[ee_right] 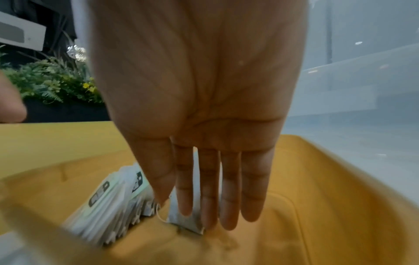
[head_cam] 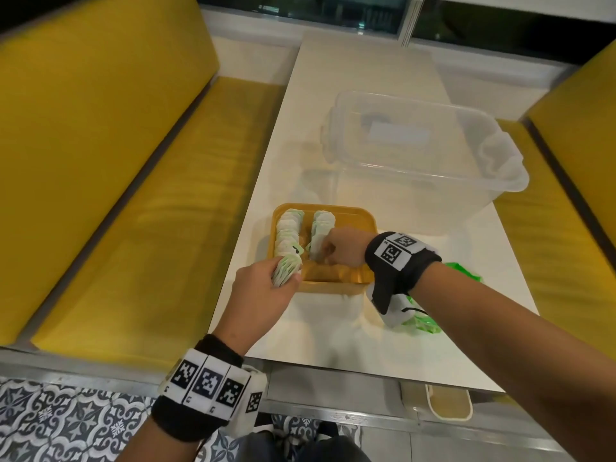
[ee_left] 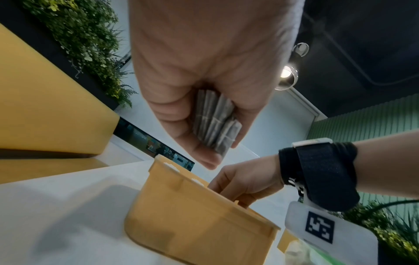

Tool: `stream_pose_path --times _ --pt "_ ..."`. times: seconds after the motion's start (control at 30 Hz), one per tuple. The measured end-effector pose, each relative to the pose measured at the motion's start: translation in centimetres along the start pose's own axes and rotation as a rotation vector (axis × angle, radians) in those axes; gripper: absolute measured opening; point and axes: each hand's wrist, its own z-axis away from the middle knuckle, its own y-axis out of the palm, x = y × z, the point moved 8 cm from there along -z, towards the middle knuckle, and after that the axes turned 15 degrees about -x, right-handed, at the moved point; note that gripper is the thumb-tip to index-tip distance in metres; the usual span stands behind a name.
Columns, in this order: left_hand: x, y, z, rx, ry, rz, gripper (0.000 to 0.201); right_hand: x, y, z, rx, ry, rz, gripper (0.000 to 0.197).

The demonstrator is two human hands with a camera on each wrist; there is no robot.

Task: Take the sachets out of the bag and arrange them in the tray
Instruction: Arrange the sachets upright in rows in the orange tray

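Beside the tray [head_cam: 333,280] left grip [head_cam: 263,288] clutches sachets [head_cam: 286,269]; inside, released right grip [head_cam: 343,245] touches one.

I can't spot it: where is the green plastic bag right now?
In the head view the green plastic bag lies on the white table, just right of the yellow plastic tray, partly hidden beneath the person's right wrist.

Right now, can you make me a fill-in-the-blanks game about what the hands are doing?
The left hand grips a bunch of ____.
The right hand reaches into the ____.
In the tray, sachets stand in ____ rows.
The bag beside the tray is ____.
Missing words: sachets, tray, two, green.
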Motion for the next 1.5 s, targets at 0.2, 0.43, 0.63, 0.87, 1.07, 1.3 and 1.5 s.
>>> stream_pose_path --times 0.2,0.43,0.63,0.87,1.07,1.3,1.5 --pt "0.3 -1.1 -0.8 -0.049 -0.047 0.107 0.019 -1.6 -2.1 -0.6 -0.191 0.174 0.001 0.017" --pt "-0.1 -1.5 -1.1 -0.075 -0.06 0.132 0.022 -0.9 -2.6 -1.7 -0.168 0.307 0.022 0.03" --pt "0.2 -2.3 -1.1 -0.092 -0.065 0.126 0.025 -0.8 -1.6 -2.4 -0.061 0.408 -0.11 0.034" --pt "0.4 -2.8 -1.3 -0.113 -0.077 0.121 0.026 -0.8 -1.1 -3.3 -0.034 0.417 -0.234 0.041" --pt "0.6 -2.6 -1.3 -0.098 -0.09 0.126 0.022 -0.9 -1.4 -3.0 -0.037 0.425 -0.2 0.037" --pt "0.4 -2.5 -1.4 -0.096 -0.1 0.135 0.019 -0.9 -1.3 -4.0 -0.063 0.389 -0.244 0.023" --pt "0.7 -2.5 -1.1 -0.091 -0.135 0.163 0.013 -1.0 -2.0 -3.8 -0.083 0.367 -0.324 0.026"
